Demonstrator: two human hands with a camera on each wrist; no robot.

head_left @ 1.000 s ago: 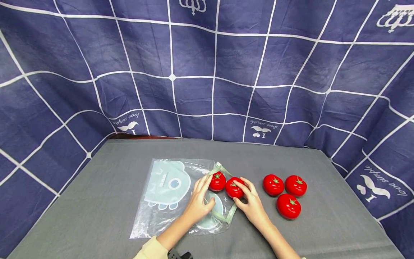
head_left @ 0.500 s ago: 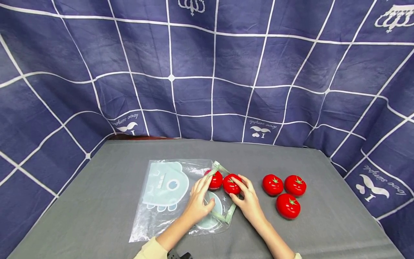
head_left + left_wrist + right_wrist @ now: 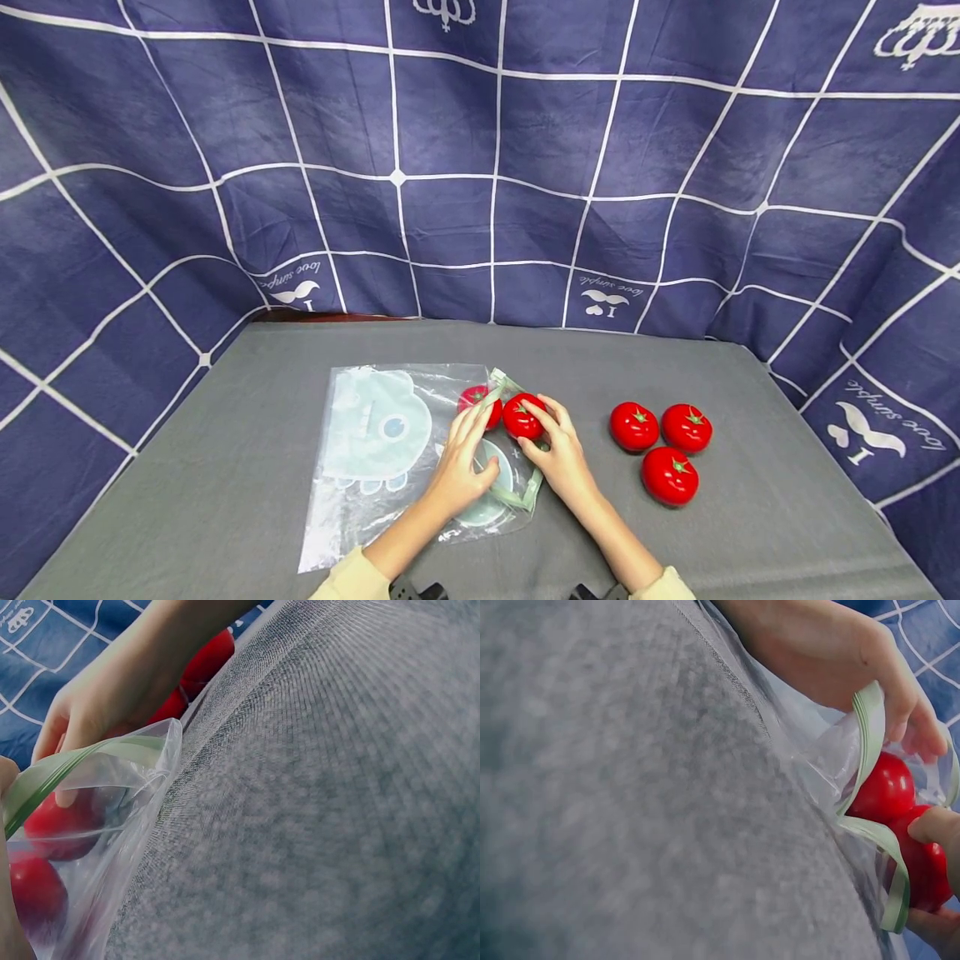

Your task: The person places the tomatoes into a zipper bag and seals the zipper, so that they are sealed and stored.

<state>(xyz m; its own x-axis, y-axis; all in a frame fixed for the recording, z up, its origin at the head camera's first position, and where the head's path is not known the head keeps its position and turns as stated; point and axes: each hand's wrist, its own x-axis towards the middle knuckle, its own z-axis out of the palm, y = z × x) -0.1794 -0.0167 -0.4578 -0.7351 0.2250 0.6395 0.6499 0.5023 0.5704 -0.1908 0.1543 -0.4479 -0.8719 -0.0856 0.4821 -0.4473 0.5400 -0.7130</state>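
A clear zip bag (image 3: 367, 425) with a pale blue cartoon print lies flat, its green-edged mouth facing right. My left hand (image 3: 459, 462) is at that mouth, fingers straight along the upper green strip and thumb spread away, keeping the strips apart. Just inside the bag is one tomato (image 3: 474, 400), partly behind the plastic and my left fingers. My right hand (image 3: 561, 454) grips a second tomato (image 3: 516, 417) between fingers and thumb, within the mouth. In the right wrist view the held tomato (image 3: 924, 870) sits against the first tomato (image 3: 885, 787), between the green strips (image 3: 870, 735).
Three more tomatoes stand grouped to the right: a left one (image 3: 632, 429), a back one (image 3: 685, 432) and a front one (image 3: 667, 479). A grey cloth (image 3: 225, 467) covers the table. Behind it hangs a blue checked curtain (image 3: 450, 217).
My right hand has moved left with its tomato, further into the bag's mouth. The first tomato has shifted left, deeper under the plastic. The left hand has stayed nearly still.
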